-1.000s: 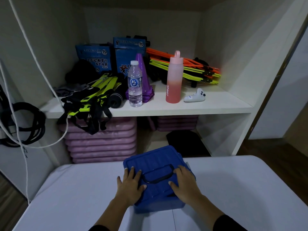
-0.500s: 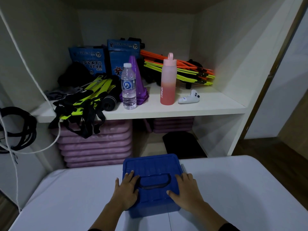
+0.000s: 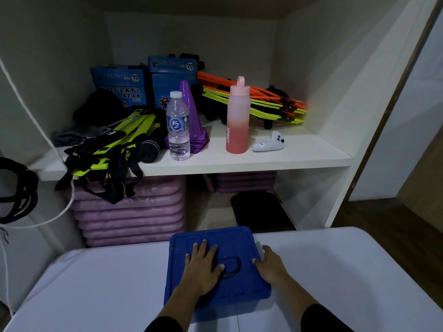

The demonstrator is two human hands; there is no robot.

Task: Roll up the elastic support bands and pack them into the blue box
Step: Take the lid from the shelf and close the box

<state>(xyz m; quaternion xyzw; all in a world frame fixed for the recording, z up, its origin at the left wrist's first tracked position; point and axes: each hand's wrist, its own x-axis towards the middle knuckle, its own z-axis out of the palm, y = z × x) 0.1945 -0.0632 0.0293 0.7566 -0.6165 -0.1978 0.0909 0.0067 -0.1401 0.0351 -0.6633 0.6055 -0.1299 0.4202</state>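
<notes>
One closed blue box at the table's far edge, your left hand flat on its lid, fingers spread, your right hand curled over its right rim, tabletop stretching wide either side.

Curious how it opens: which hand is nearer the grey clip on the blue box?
Right. The right hand is beside the grey clip at the lid's edge; the left hand lies flat mid-lid.

A smooth white table and a white wooden shelf
A blue plastic box sits on the table. On the shelf stand a clear water bottle, a tall pink bottle, stacked purple cones and a small white controller.
</notes>
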